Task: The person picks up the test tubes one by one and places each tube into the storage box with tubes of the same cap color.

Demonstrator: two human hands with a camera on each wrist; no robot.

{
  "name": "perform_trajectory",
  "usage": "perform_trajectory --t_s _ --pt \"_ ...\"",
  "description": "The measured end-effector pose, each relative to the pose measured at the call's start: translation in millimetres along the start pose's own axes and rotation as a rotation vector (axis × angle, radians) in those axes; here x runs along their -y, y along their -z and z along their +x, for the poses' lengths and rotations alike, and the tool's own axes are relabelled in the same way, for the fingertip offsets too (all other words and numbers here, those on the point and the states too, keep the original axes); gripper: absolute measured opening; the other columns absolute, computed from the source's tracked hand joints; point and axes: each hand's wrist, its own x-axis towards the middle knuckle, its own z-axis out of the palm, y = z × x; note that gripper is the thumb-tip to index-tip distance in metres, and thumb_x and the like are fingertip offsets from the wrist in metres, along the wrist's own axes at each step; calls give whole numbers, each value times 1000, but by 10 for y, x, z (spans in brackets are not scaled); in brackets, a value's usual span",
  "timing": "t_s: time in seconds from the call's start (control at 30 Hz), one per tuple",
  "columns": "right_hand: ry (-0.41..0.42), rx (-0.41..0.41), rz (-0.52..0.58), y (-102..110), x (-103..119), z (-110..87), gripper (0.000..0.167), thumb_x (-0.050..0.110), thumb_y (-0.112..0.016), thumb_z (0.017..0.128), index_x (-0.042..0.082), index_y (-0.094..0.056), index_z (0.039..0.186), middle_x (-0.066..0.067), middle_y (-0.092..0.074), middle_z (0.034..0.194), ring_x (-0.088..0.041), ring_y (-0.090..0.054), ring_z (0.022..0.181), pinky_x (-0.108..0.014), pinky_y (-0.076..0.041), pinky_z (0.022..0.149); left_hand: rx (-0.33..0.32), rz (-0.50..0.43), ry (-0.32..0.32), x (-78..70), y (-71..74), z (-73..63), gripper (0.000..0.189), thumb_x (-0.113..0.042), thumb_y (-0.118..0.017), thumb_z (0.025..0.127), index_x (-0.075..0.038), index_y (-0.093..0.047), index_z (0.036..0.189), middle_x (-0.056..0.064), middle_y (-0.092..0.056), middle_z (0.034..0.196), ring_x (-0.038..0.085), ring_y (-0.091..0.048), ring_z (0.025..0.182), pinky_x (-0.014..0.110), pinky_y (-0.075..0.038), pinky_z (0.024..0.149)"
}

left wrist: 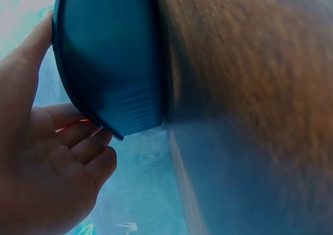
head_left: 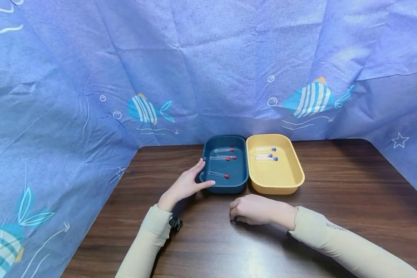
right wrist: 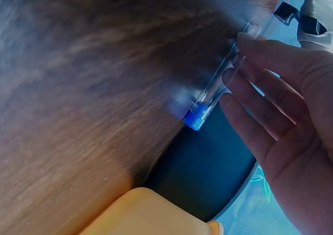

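Note:
My left hand [head_left: 185, 185] rests on the left rim of the dark blue tray [head_left: 224, 189], thumb and fingers spread apart over its near left corner. In the left wrist view, the fingertips touch the tray's rim. Several red-capped test tubes [head_left: 219, 158] lie inside this tray. Just above the table in front of the trays, my right hand [head_left: 251, 209] pinches a clear test tube with a blue cap [right wrist: 210, 91] between thumb and fingers. The tube slants in the right wrist view, cap toward the trays. Blue-capped test tubes [head_left: 266, 157] lie in the yellow tray [head_left: 281, 175].
The two trays stand side by side toward the back of the brown wooden table [head_left: 337, 185]. Behind the table hangs a blue cloth [head_left: 222, 69] with fish printed on it.

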Motion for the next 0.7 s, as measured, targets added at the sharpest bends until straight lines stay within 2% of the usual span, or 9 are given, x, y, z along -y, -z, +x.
perform_trajectory --t_s 0.4,0.53,0.6,0.7 --pt "53 -25 -59 -45 16 -25 13 12 -77 90 20 -79 100 12 -66 94 -1 -65 89 -18 -53 76 15 -2 4 -3 -3 -28 103 -73 -61 86 -11 -25 160 1 -14 168 22 -23 151 48 -30 117" --pt "54 -10 -15 -13 6 -31 13 13 -76 91 19 -79 102 11 -66 94 0 -65 88 -17 -53 76 10 -3 3 3 4 -22 102 -72 -61 87 -12 -25 161 -1 -14 168 22 -23 151 48 -30 117" --pt "41 -6 17 49 3 -37 13 14 -75 92 19 -78 104 11 -67 95 0 -65 89 -16 -52 77 -11 -17 -6 4 -2 -15 101 -71 -62 87 -11 -26 160 0 -15 168 23 -24 151 49 -30 117" --pt "43 -21 58 171 29 -80 14 13 -75 92 17 -78 105 10 -67 95 0 -65 88 -15 -52 78 -2 -32 -8 18 -54 -45 102 -71 -62 87 -11 -26 161 1 -15 168 24 -24 151 50 -31 117"
